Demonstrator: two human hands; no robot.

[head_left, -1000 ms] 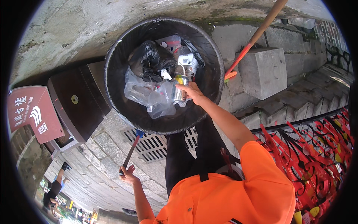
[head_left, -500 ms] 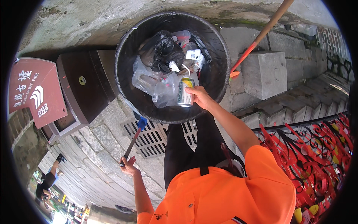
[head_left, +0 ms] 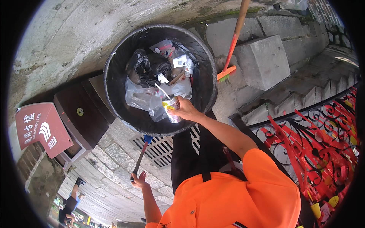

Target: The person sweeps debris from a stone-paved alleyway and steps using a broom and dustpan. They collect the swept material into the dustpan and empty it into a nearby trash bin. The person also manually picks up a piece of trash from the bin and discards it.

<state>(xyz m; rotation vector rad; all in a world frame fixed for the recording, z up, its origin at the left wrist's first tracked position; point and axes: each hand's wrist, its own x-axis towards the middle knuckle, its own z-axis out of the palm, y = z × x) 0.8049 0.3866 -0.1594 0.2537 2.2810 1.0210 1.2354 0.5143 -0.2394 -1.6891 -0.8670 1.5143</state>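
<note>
Cup (head_left: 172,109), a paper drink cup with a straw standing out of it, sits in the right hand (head_left: 186,110) just over the near rim of the round black bin (head_left: 114,72). The fingers wrap its side, so this grip is closed on the cup, which leans a little toward the bagged rubbish (head_left: 150,87) inside. Because it hangs right at the rim rather than over the middle, a loosened hold could, I judge, let it catch the edge and tumble onto the stone paving (head_left: 114,152); any liquid left inside could spill through the tilt. The right arm reaches forward, nearly straight, from an orange sleeve. The left hand (head_left: 139,180) hangs low and apart, closed around the end of a thin dark-handled tool (head_left: 140,157) whose blue tip nears a drain grate (head_left: 159,148).
</note>
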